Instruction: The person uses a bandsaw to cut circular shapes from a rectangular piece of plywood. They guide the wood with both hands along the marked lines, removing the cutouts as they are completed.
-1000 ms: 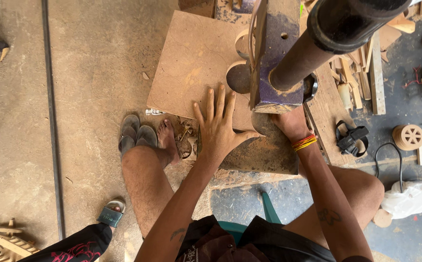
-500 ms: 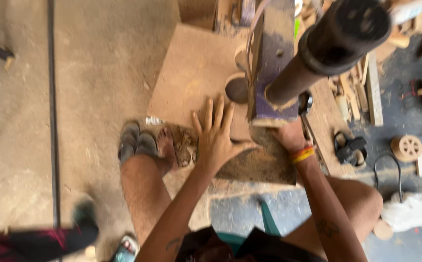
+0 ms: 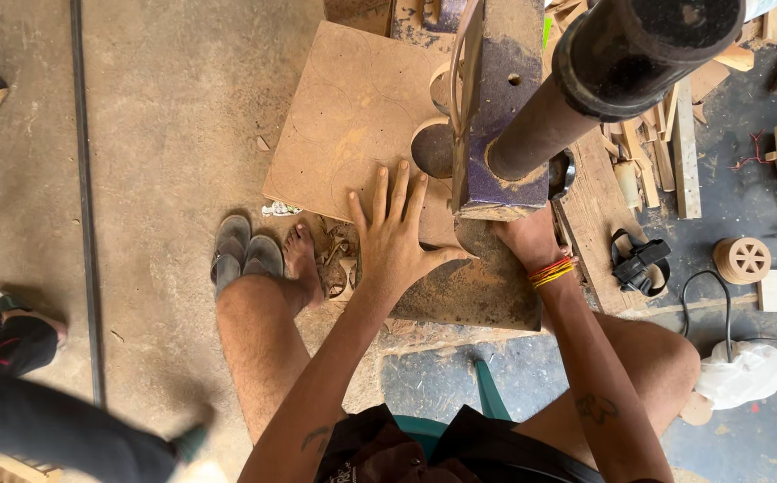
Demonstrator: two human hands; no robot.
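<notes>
Flat under my left hand (image 3: pixel 395 234) lies the brown hardboard sheet (image 3: pixel 344 116), resting on the dusty machine surface (image 3: pixel 478 291) in front of my knees. That hand is spread wide, all fingers fanned and the palm pressing down, gripping nothing, only pinning the sheet. A round hole (image 3: pixel 430 149) is already cut in the sheet's right edge, just beside the purple machine head (image 3: pixel 496 116). My right hand (image 3: pixel 523 240) sits beneath that head, close against its lower end; the head covers the fingers, so I cannot tell how far it is closed or what it holds. A thick dark column (image 3: pixel 603 80) rises from the machine toward my face.

As I judge it, the danger is closeness: my left fingertips (image 3: pixel 402 174) lie near the hole and the head, so a slip of the sheet could carry them in. Pressing only near one corner, the sheet could also swing.

Farther out, grey sandals (image 3: pixel 245 255) sit by my bare foot (image 3: pixel 304 259) on the concrete floor (image 3: pixel 165 134). Wood offcuts (image 3: pixel 675 152), a small wooden wheel (image 3: pixel 742 259) and a white rag (image 3: pixel 737 376) lie to the right. Another person's leg (image 3: pixel 40 420) crosses the lower left.
</notes>
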